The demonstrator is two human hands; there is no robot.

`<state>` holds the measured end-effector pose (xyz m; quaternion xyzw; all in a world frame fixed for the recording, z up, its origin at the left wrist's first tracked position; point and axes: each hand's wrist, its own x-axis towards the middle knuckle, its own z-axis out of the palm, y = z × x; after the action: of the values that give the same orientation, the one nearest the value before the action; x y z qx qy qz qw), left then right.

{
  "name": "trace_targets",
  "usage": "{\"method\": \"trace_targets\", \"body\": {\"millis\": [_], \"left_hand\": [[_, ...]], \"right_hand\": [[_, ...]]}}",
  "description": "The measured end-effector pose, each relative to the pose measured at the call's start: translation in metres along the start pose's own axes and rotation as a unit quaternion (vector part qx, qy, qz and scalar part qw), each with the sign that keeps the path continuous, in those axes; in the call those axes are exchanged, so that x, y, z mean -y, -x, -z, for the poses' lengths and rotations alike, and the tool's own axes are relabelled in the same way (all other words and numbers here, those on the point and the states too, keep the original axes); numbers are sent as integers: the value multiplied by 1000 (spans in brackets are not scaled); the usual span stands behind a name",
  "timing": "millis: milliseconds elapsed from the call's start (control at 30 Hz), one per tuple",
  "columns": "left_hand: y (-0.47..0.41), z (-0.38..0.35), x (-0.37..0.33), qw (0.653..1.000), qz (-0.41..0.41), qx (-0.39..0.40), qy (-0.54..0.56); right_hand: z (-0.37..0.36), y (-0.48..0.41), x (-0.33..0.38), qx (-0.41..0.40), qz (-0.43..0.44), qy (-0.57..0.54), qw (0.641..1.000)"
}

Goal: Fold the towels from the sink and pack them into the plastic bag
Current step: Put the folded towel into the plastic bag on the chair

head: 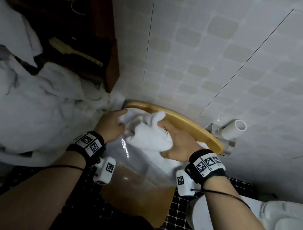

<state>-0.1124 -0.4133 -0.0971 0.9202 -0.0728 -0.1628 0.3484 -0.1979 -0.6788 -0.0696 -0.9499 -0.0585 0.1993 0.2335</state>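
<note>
1 towel (149,138) between left hand (109,123) and right hand (180,145), palms inward

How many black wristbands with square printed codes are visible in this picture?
2. The left wristband is on the left wrist, left of the picture's middle; the right wristband is on the right wrist. No other seems hidden.

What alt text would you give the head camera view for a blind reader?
The right hand holds a folded white towel at the mouth of a clear plastic bag, whose rim the left hand grips. A heap of white towels lies at left.
</note>
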Motion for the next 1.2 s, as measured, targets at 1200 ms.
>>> {"method": "trace_targets", "body": {"millis": [1200], "left_hand": [[55, 24, -8, 990, -88, 68, 91]], "right_hand": [[-184, -117, 28, 107, -75, -30, 991]]}}
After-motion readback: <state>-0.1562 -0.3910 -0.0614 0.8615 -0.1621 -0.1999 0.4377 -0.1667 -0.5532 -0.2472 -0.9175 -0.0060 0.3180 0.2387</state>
